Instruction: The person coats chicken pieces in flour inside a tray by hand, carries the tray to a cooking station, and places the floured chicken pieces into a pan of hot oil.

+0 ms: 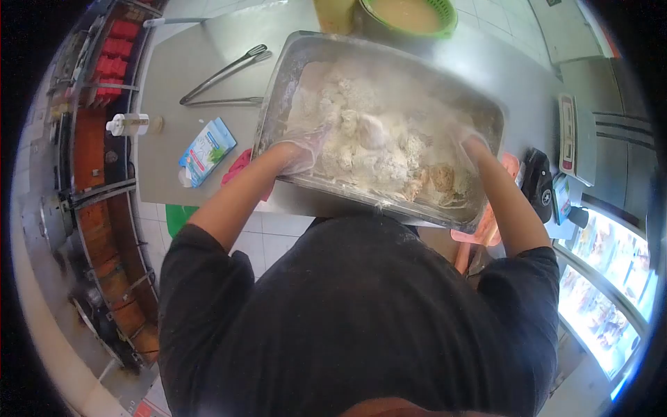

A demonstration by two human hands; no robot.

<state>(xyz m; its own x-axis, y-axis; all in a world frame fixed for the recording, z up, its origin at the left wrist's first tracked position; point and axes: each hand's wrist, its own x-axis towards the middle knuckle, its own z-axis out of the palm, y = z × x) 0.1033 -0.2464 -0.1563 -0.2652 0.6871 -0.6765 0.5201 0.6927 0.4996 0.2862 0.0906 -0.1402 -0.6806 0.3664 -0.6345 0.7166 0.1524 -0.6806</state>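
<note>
A deep metal pan (274, 90) sits on the steel table, tilted in view, full of white flour. Flour-coated lumps that look like chicken pieces (372, 132) are heaped in its middle, and a browner, less coated piece (442, 178) lies near the front right. My left hand (306, 147), in a clear plastic glove, is inside the pan's left end. At the right end, my gloved right hand (472, 141) reaches into the flour. Blur and flour hide the fingers of both hands, so their grip does not show.
Metal tongs (219, 80) lie left of the pan, near a blue-white packet (207, 153) and a white-capped bottle (128, 125). Behind the pan stands a green basket (438, 17) holding a cloudy liquid. A black device (536, 184) is at the right.
</note>
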